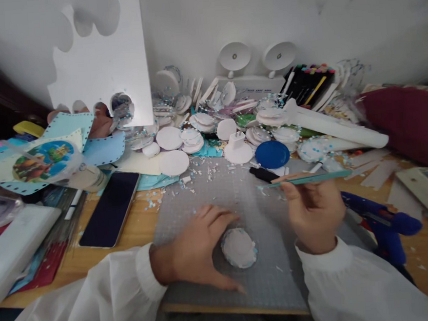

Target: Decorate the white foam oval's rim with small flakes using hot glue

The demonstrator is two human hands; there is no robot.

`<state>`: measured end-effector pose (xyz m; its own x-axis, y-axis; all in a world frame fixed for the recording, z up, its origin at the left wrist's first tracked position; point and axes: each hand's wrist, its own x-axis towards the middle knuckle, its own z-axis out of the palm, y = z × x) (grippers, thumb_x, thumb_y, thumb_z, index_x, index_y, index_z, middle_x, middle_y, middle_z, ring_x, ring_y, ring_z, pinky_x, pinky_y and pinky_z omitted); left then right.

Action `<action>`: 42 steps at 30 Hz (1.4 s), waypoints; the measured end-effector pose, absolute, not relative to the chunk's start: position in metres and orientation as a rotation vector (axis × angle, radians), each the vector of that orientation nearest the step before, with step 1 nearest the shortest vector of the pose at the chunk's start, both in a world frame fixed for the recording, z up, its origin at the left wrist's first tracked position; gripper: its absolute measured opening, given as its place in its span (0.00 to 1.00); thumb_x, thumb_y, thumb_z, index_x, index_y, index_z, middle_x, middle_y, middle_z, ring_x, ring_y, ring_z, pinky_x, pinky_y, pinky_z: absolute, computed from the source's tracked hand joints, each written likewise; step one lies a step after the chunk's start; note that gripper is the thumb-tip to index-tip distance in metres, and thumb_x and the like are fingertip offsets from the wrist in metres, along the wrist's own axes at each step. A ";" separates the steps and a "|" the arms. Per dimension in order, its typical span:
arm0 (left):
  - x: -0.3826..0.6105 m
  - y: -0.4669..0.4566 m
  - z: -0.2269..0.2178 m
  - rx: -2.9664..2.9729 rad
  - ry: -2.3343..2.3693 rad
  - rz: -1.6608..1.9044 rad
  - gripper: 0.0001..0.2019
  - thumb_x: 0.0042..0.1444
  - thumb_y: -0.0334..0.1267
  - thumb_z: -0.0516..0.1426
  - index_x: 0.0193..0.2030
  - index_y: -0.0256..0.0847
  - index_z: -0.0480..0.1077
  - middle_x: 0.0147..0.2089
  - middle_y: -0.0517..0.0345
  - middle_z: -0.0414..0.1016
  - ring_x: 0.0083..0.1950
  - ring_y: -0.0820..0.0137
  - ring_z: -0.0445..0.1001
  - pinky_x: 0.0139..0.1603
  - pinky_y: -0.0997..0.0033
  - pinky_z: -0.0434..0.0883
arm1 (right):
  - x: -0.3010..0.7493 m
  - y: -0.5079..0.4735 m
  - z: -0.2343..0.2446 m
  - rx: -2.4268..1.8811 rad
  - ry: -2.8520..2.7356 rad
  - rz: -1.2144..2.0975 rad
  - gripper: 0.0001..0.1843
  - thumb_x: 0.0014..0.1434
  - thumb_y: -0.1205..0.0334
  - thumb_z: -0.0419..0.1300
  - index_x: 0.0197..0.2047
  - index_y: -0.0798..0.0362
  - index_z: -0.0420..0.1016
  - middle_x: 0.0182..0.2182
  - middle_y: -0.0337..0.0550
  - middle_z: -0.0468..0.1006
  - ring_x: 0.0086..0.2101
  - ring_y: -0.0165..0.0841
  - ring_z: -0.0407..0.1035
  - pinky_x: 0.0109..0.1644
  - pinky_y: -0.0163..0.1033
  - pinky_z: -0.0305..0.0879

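A small round white foam disc (239, 247), its rim edged with bluish bits, lies flat on the grey cutting mat (180, 207). My left hand (201, 247) is beside it on the left, thumb and fingers spread apart around that side and slightly blurred; I cannot tell if they touch the disc. Up and to the right, above the mat, my right hand (315, 212) pinches a pair of teal tweezers (319, 177), with the narrow tip pointing left. Just behind the tip a black-handled tool (262, 174) rests near a blue round lid (272, 154).
Several white foam discs (173, 163) and decorated pieces crowd the back. On the left are a phone (110, 209) and a plastic cup (86, 176). A blue glue gun (383, 224) lies to the right. A cut-out white board (118, 54) stands at the back left.
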<state>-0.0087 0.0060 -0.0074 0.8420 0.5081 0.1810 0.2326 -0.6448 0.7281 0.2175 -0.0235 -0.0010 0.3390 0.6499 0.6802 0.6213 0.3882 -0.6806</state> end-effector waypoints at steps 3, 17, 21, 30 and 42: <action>-0.004 0.004 -0.011 2.433 0.570 0.341 0.38 0.42 0.56 0.65 0.57 0.35 0.65 0.54 0.39 0.69 0.52 0.50 0.67 0.54 0.47 0.64 | 0.220 -0.022 -0.009 -1.261 -1.125 0.205 0.03 0.58 0.63 0.62 0.36 0.52 0.71 0.28 0.40 0.77 0.27 0.32 0.72 0.31 0.38 0.68; -0.014 0.002 -0.017 2.207 0.541 0.789 0.32 0.45 0.43 0.67 0.55 0.44 0.61 0.48 0.49 0.74 0.48 0.60 0.74 0.50 0.62 0.67 | 0.197 -0.042 -0.005 -0.985 -1.126 0.736 0.02 0.61 0.64 0.58 0.36 0.50 0.69 0.29 0.39 0.74 0.26 0.30 0.67 0.25 0.35 0.65; -0.014 0.003 -0.016 2.216 0.549 0.846 0.32 0.44 0.43 0.68 0.55 0.44 0.62 0.47 0.50 0.76 0.46 0.60 0.75 0.49 0.62 0.67 | 0.192 -0.046 -0.001 -0.976 -1.168 0.759 0.02 0.61 0.66 0.58 0.36 0.50 0.70 0.28 0.39 0.73 0.28 0.31 0.69 0.27 0.36 0.67; -0.014 0.003 -0.013 2.220 0.555 0.842 0.31 0.44 0.42 0.68 0.55 0.43 0.63 0.47 0.50 0.76 0.45 0.61 0.75 0.49 0.62 0.68 | 0.188 -0.045 0.004 -1.001 -1.257 0.706 0.03 0.61 0.66 0.59 0.36 0.49 0.70 0.28 0.38 0.72 0.26 0.30 0.68 0.26 0.36 0.69; -0.013 0.003 -0.014 2.312 0.530 0.845 0.33 0.46 0.43 0.67 0.56 0.44 0.57 0.46 0.50 0.75 0.46 0.62 0.74 0.48 0.64 0.68 | 0.189 -0.044 0.001 -0.977 -1.278 0.752 0.07 0.60 0.72 0.57 0.37 0.49 0.70 0.27 0.37 0.72 0.29 0.31 0.71 0.31 0.37 0.71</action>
